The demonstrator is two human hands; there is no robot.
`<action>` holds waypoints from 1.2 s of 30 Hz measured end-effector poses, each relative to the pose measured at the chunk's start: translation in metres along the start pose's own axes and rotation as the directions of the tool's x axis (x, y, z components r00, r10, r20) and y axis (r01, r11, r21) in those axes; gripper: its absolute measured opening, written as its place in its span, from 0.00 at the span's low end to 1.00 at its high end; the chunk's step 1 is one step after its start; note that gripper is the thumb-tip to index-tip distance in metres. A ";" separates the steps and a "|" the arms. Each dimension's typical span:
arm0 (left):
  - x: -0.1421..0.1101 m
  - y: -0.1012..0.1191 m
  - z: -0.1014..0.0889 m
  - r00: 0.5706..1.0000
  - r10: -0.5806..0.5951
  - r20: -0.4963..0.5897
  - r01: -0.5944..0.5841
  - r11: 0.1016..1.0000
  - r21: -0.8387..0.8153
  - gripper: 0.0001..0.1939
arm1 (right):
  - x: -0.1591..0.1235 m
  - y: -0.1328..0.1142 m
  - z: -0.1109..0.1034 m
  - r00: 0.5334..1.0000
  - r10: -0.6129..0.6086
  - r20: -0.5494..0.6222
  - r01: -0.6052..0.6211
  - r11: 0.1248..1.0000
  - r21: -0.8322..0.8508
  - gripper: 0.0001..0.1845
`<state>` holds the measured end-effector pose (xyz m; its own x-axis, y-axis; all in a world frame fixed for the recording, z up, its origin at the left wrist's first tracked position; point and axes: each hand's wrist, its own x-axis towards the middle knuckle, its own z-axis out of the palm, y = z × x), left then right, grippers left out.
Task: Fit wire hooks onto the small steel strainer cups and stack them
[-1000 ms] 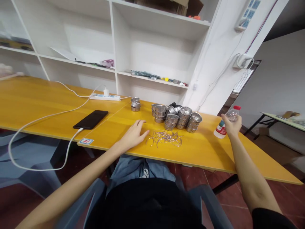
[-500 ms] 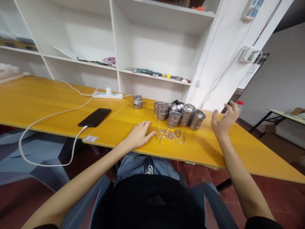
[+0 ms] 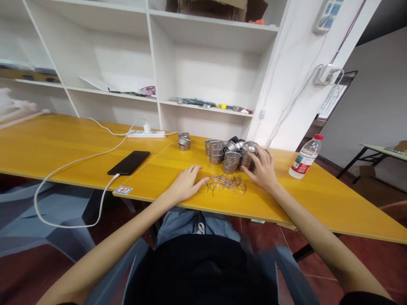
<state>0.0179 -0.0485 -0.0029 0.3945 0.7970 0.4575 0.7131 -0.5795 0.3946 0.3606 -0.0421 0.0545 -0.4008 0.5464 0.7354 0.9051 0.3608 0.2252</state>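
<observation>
My left hand (image 3: 185, 185) rests on the yellow table with its fingers stretched out and nothing in it. Its thumb tip is beside a tangle of thin curved metal wires (image 3: 227, 183). At the right-hand stacks of perforated metal strainer cups (image 3: 249, 147), my right hand (image 3: 263, 169) has its fingers spread; it hides most of the rightmost stack, and I cannot tell whether the fingertips touch it. More strainer cups (image 3: 232, 159) stand stacked left of that hand. Farther right, a clear plastic bottle (image 3: 305, 156) with a red cap stands upright.
A small stack of cups (image 3: 184, 141) sits apart to the left. Beyond it lie a black phone (image 3: 129, 163) on a white charging cable and a power strip (image 3: 146, 134). White shelves (image 3: 203, 103) with loose items rise behind the yellow table (image 3: 343, 207).
My right hand has let go of the bottle, leaving it standing, and has moved left to the strainer cups. My left hand has stayed on the table near the wires.
</observation>
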 end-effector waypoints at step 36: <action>0.159 -0.032 0.042 0.914 0.146 -0.378 -0.221 0.962 -0.163 0.11 | 0.079 -0.095 0.056 0.711 -0.280 0.645 0.071 0.941 0.329 0.18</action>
<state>0.0819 0.1033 0.0240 0.2458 0.5792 0.7773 0.5042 -0.7612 0.4078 0.2346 0.0094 0.0557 -0.6299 0.7752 0.0478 0.7766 0.6277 0.0539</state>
